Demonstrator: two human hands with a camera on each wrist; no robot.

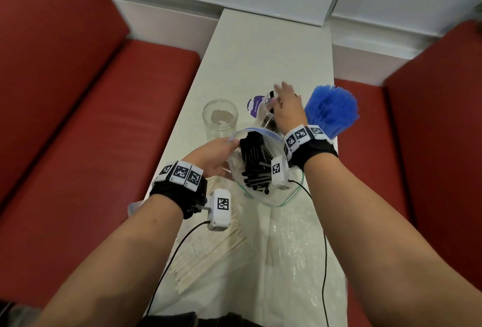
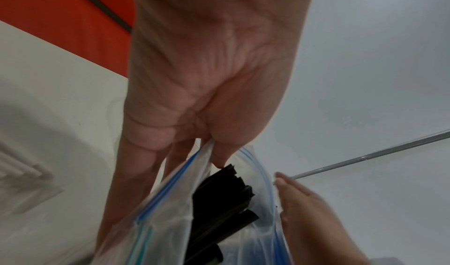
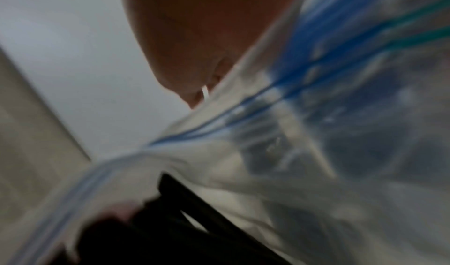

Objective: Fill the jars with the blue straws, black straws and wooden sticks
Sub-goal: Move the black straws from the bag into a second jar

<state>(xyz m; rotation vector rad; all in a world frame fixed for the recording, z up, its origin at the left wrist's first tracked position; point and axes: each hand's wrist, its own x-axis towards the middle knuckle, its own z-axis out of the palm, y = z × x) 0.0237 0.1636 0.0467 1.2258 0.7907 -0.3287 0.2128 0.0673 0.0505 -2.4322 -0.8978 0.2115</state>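
Head view shows the task about a third done, by my reading: the blue plastic straws [image 1: 331,110] already stand fanned in a jar at the 2 o'clock side of the long white table [image 1: 260,47], though that jar itself is hidden behind the right wrist. A second clear glass jar [image 1: 270,115], at 12 o'clock from the bag, holds a few dark straws, and the right hand [image 1: 285,103] hovers blurred over its mouth with fingers spread, gripping nothing I can make out. Most of the matte black plastic straws [image 1: 254,162] sit in the crinkly clear zip bag with the blue seal strip [image 1: 260,132], whose rim the left hand [image 1: 217,153] pinches between thumb and fingers, holding it agape. An empty clear cylindrical jar [image 1: 220,118] waits at 10 o'clock. Pale, flat wooden sticks [image 1: 208,248] lie bundled at 7 o'clock, untouched, on glossy wrinkled plastic film [image 1: 294,243].
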